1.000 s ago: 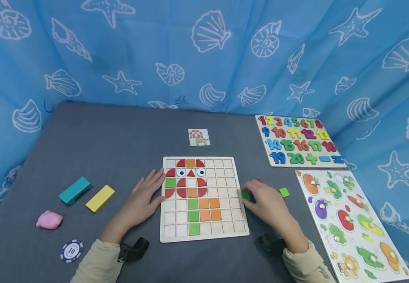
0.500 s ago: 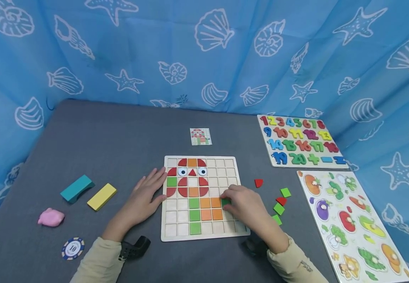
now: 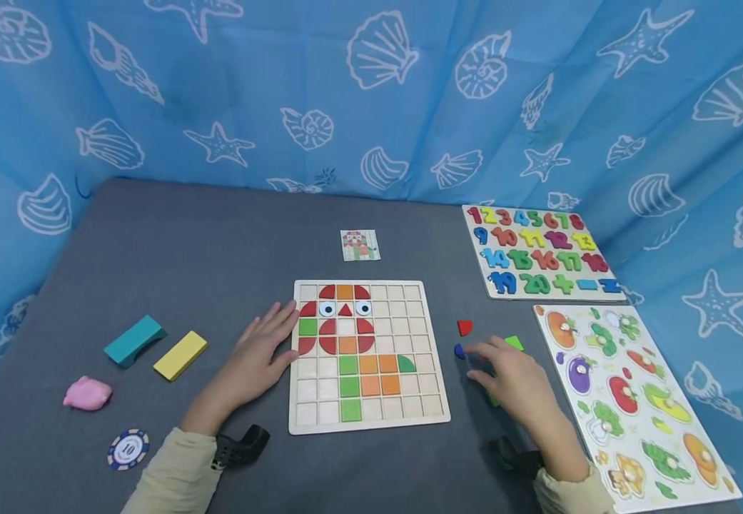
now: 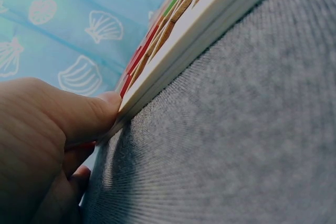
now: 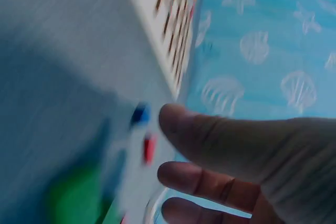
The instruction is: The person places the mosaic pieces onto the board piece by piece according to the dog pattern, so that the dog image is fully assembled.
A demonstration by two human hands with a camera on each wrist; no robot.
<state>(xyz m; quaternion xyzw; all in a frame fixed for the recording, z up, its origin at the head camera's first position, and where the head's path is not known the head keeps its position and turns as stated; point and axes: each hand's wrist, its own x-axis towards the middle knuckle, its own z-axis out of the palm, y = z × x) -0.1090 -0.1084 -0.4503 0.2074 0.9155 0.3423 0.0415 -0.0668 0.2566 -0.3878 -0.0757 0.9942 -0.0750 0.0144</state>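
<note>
A wooden grid board lies on the grey table with red, orange and green pieces and two eye tiles forming a pattern. My left hand rests at its left edge, fingers straight; the left wrist view has the thumb against the rim. A green quarter-circle piece sits in a cell right of the orange squares. Right of the board, my right hand hovers over loose pieces, fingers apart and holding nothing. Close to its fingertips is a small blue piece; the hand partly covers some green squares.
A red piece lies beside the board. Behind it is a small pattern card. Number and vegetable puzzles fill the right. At left are a teal block, yellow block, pink pig and poker chip.
My right hand carried the green quarter-circle piece from the right side onto the board, let go of it there, and moved back right over the loose pieces. The left hand stayed put.
</note>
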